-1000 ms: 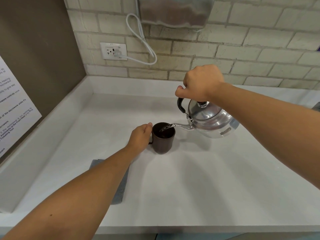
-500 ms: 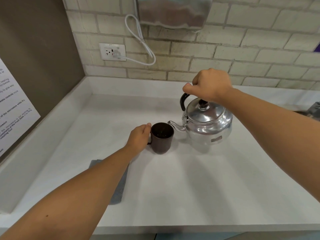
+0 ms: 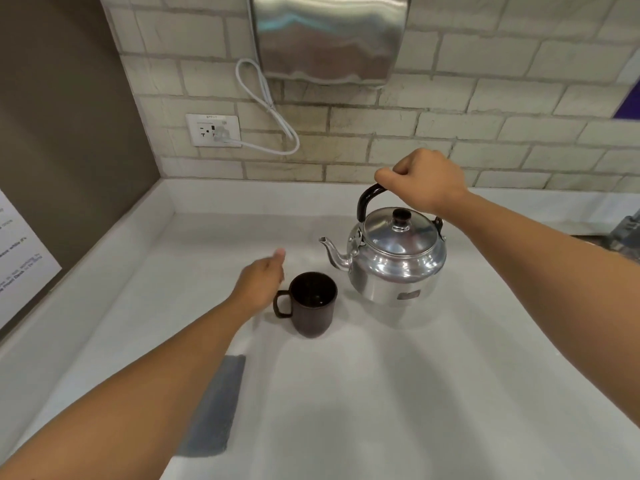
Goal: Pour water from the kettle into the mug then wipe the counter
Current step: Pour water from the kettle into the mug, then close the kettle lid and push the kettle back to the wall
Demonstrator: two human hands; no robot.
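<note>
A shiny metal kettle (image 3: 394, 261) stands upright on the white counter (image 3: 381, 393), spout pointing left. My right hand (image 3: 424, 181) is closed around its black handle from above. A dark brown mug (image 3: 313, 308) sits just left of the kettle, handle to the left, with dark liquid inside. My left hand (image 3: 261, 280) hovers beside the mug's handle, fingers loose and apart, holding nothing. A grey cloth (image 3: 216, 407) lies flat on the counter near my left forearm, partly hidden by it.
A brick wall with a metal dispenser (image 3: 327, 36), a socket (image 3: 213, 129) and a looped white cord (image 3: 270, 116) runs along the back. A brown panel with a paper notice (image 3: 20, 244) closes the left side. A dark object (image 3: 627, 233) sits at the right edge.
The kettle went from tilted and pouring into the mug to upright, standing on the counter to the right. My left hand has let go of the mug and opened.
</note>
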